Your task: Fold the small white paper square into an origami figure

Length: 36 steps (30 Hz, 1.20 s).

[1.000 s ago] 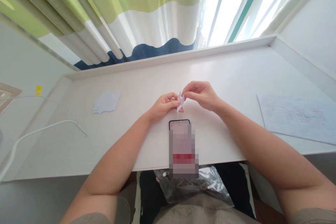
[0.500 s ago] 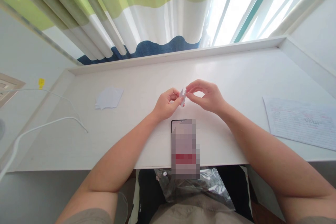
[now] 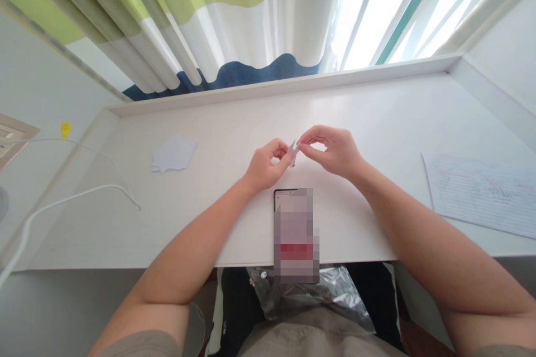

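A small folded piece of white paper [image 3: 292, 155] is held up over the white desk [image 3: 201, 223], near its middle. My left hand [image 3: 268, 164] pinches its lower left part between thumb and fingers. From the right, my right hand [image 3: 333, 150] closes its thumb and fingertips on the paper's upper right edge. Two points or flaps of the paper stand apart at the top. Just below the hands lies a phone [image 3: 293, 223], its screen mostly blurred out.
Loose white paper pieces [image 3: 175, 154] lie at the left, near a white cable [image 3: 84, 196]. Lined sheets with writing [image 3: 486, 192] are at the right. A clear plastic bag [image 3: 339, 295] rests on the lap below the desk edge. Curtains [image 3: 251, 22] hang behind the desk.
My right thumb and fingertips have come together on the paper's edge, where they were a little apart before. The paper tilts slightly more to the right. My left hand keeps its grip.
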Each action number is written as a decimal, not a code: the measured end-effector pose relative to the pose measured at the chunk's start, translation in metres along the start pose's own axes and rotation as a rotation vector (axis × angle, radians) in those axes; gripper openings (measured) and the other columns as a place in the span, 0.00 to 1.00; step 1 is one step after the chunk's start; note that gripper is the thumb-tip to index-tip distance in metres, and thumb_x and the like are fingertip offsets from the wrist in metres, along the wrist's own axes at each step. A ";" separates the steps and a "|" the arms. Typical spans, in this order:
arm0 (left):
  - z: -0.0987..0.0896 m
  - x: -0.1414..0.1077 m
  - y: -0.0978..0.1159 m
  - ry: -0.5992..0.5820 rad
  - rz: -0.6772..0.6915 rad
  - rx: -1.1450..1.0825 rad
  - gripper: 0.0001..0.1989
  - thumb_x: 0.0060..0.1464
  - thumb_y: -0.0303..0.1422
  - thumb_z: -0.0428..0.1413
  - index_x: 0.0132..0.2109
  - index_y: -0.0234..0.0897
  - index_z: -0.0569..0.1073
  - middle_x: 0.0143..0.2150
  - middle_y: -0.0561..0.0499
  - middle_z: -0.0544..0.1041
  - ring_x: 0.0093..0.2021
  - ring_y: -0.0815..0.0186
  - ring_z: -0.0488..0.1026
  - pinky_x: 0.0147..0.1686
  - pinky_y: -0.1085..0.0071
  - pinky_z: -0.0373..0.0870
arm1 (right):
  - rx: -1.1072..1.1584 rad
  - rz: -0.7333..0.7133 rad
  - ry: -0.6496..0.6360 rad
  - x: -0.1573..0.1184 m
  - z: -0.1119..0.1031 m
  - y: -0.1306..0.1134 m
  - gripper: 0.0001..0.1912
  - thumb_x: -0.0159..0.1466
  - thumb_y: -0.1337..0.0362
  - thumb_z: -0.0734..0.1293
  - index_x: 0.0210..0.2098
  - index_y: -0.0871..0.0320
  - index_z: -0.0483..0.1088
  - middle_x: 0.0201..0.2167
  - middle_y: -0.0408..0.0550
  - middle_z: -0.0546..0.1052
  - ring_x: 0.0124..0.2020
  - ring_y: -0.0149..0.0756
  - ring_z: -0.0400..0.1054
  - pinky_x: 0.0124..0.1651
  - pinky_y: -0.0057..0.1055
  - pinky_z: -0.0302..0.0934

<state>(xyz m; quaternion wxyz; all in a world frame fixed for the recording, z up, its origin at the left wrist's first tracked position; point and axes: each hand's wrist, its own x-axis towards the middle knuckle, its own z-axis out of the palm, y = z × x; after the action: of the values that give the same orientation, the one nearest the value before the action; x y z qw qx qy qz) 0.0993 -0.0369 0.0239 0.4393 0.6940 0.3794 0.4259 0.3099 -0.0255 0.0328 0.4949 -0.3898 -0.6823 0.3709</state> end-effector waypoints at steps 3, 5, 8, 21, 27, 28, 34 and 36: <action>0.000 0.000 0.000 0.010 0.015 0.039 0.11 0.67 0.39 0.63 0.38 0.40 0.72 0.32 0.50 0.82 0.34 0.64 0.79 0.42 0.64 0.73 | 0.041 0.033 0.007 0.000 0.002 0.000 0.10 0.63 0.55 0.80 0.34 0.53 0.80 0.35 0.48 0.85 0.39 0.42 0.81 0.53 0.49 0.80; -0.001 0.000 -0.001 0.019 0.016 0.065 0.11 0.68 0.39 0.62 0.38 0.40 0.72 0.33 0.50 0.82 0.35 0.64 0.79 0.41 0.64 0.73 | 0.084 0.061 0.010 0.000 0.003 0.000 0.12 0.63 0.53 0.80 0.34 0.53 0.81 0.35 0.48 0.86 0.40 0.43 0.81 0.53 0.49 0.80; -0.001 0.000 0.000 0.032 0.005 0.087 0.11 0.68 0.39 0.62 0.38 0.41 0.72 0.34 0.50 0.83 0.35 0.63 0.80 0.40 0.64 0.72 | 0.117 0.093 -0.002 0.000 0.006 0.001 0.14 0.62 0.51 0.80 0.34 0.54 0.81 0.36 0.49 0.86 0.40 0.43 0.81 0.53 0.50 0.80; -0.001 -0.001 0.002 0.027 0.024 0.093 0.11 0.69 0.39 0.62 0.39 0.40 0.72 0.34 0.50 0.83 0.35 0.64 0.80 0.41 0.65 0.74 | 0.149 0.002 0.007 0.000 0.004 -0.005 0.09 0.64 0.57 0.79 0.36 0.52 0.80 0.38 0.48 0.85 0.42 0.42 0.80 0.56 0.50 0.79; -0.002 -0.001 -0.002 0.021 0.053 0.159 0.10 0.70 0.37 0.60 0.39 0.40 0.72 0.34 0.51 0.84 0.35 0.65 0.81 0.39 0.67 0.75 | 0.061 -0.009 0.025 0.001 0.005 0.000 0.08 0.64 0.57 0.78 0.33 0.53 0.79 0.35 0.46 0.84 0.40 0.41 0.79 0.51 0.48 0.79; -0.002 -0.001 -0.002 0.020 0.060 0.168 0.09 0.70 0.37 0.60 0.39 0.40 0.72 0.34 0.51 0.84 0.35 0.65 0.81 0.39 0.67 0.75 | 0.052 -0.014 0.028 0.001 0.004 0.000 0.08 0.64 0.58 0.78 0.33 0.53 0.79 0.35 0.46 0.84 0.39 0.40 0.79 0.50 0.48 0.79; -0.003 -0.001 -0.006 0.014 0.078 0.207 0.09 0.70 0.37 0.60 0.40 0.41 0.71 0.34 0.51 0.84 0.35 0.65 0.82 0.39 0.67 0.77 | 0.019 -0.011 -0.002 0.002 0.002 -0.001 0.05 0.63 0.61 0.76 0.32 0.53 0.79 0.33 0.45 0.83 0.37 0.39 0.78 0.47 0.45 0.77; -0.003 -0.001 -0.007 0.008 0.080 0.215 0.08 0.69 0.36 0.60 0.40 0.41 0.71 0.34 0.51 0.84 0.35 0.65 0.82 0.39 0.67 0.76 | 0.019 -0.009 -0.006 0.002 0.001 -0.001 0.05 0.63 0.61 0.76 0.32 0.53 0.79 0.33 0.46 0.83 0.37 0.39 0.78 0.46 0.45 0.77</action>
<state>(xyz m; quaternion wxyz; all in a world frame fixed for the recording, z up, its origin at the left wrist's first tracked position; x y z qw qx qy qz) 0.0954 -0.0347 0.0182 0.3436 0.7500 0.3965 0.4027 0.3085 -0.0245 0.0346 0.4983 -0.3808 -0.6819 0.3764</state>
